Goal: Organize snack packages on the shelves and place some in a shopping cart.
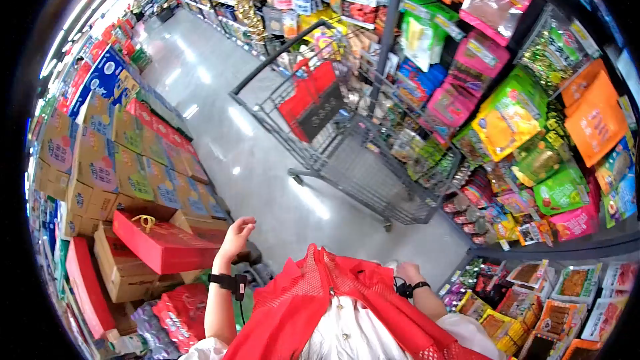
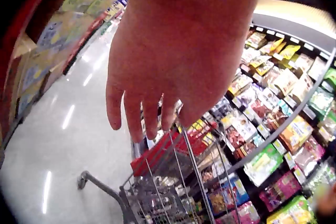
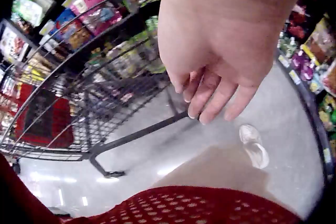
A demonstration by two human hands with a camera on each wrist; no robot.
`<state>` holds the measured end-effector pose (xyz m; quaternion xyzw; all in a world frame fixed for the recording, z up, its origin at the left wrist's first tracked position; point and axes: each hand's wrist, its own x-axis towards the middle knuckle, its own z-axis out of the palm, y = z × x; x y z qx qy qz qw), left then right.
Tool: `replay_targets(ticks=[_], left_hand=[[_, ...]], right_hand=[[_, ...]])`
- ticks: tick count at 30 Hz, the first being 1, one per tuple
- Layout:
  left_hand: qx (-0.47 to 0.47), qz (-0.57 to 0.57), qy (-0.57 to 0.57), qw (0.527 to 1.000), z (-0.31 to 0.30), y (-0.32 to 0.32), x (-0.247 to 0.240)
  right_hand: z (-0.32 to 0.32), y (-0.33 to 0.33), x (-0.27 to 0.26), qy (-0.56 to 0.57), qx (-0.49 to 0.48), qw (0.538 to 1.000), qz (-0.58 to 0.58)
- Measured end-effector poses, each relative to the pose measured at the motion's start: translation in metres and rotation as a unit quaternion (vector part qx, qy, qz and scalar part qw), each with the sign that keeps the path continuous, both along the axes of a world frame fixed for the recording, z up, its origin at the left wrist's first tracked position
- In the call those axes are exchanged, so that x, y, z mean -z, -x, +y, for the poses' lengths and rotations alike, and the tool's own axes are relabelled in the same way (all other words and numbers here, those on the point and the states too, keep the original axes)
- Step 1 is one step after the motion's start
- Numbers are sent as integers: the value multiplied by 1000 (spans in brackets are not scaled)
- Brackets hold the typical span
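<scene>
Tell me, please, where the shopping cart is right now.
In the head view the shopping cart stands on the aisle floor ahead, right of centre, close beside the snack shelves on the right.

Bright overhead glare on floor [image 1: 220, 133]; fisheye-warped edges.

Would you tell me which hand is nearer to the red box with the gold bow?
Left. The left hand is just right of the red box; the right hand is far across, by the snack shelf.
</scene>
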<state>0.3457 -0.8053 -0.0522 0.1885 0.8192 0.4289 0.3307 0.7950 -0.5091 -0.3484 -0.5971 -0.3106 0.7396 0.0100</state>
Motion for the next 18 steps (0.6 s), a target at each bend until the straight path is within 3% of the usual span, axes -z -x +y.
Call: replay_targets(ticks=[2, 3, 5, 9, 11, 12, 14, 16, 18], left_hand=[[-65, 27, -12, 997, -31, 34, -13], [-102, 20, 8, 995, -34, 45, -31], [-101, 46, -8, 994, -52, 83, -25], [-81, 68, -29, 994, -42, 139, -2], [-40, 47, -22, 998, -12, 161, 4], [-7, 6, 9, 1000, 17, 163, -27], [88, -69, -38, 993, 40, 192, -33], [110, -110, -56, 986, 67, 233, -47], [112, -96, -65, 987, 78, 289, -45]], right_hand=[[8, 63, 10, -70, -78, 994, 17], [11, 104, -14, -75, -49, 996, 24], [29, 178, -73, -86, -27, 994, 55], [77, 290, -89, -54, -22, 992, 111], [92, 339, -117, 182, 188, 963, 63], [95, 354, -122, 182, 189, 963, 68], [96, 370, -119, 160, 257, 953, 28], [105, 380, -100, 82, 222, 971, -21], [110, 381, -87, 80, 260, 962, 1]])
